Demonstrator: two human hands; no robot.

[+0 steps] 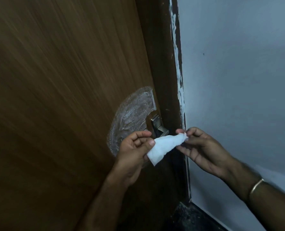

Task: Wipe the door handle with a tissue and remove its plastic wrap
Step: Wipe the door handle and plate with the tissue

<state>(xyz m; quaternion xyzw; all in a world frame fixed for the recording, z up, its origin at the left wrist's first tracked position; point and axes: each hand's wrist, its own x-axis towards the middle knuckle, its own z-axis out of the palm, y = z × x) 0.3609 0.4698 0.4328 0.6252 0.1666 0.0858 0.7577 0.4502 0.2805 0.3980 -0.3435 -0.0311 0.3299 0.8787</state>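
Brown wooden door [55,97], centre frame: crinkled clear plastic wrap [131,114] around brass metal door handle [156,124]. Left hand [135,147] and right hand [200,144] pinching white folded tissue [165,145] just below. Best folded firm, then rubbed along the metal.

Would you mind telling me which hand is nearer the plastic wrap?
Left. The left hand overlaps the plastic wrap at its lower edge; the right hand is off toward the wall, holding the tissue.

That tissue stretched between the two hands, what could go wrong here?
The tissue is pinched at both ends, by the left hand and the right hand, so pulling could tear it. The plastic wrap lies crinkled around the door handle, so wiping may snag it.
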